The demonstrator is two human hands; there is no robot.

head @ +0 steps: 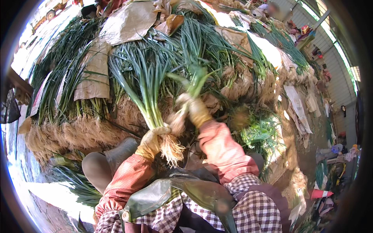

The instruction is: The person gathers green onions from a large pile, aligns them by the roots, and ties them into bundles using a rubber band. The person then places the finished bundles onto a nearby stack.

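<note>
My left hand (151, 142), in a yellowish glove, is closed around the white stems of a bunch of green onions (151, 110); their pale roots hang below the fist and the leaves fan upward. My right hand (195, 109), gloved too and blurred, grips a smaller bunch of green onions (195, 83), with roots to the left of the fist. Both sleeves have orange-red covers. Right ahead of my hands lies a big heap of green onions (134, 61), roots towards me. An apron (151, 195) covers my lap.
Brown sacking (93, 70) and a pale sheet (128, 23) lie over parts of the heap. Loose green leaves (259, 134) are scattered right of my arm. More green onions (75, 186) lie at lower left. People are at the far edges, and a red and white cone (320, 193) is at right.
</note>
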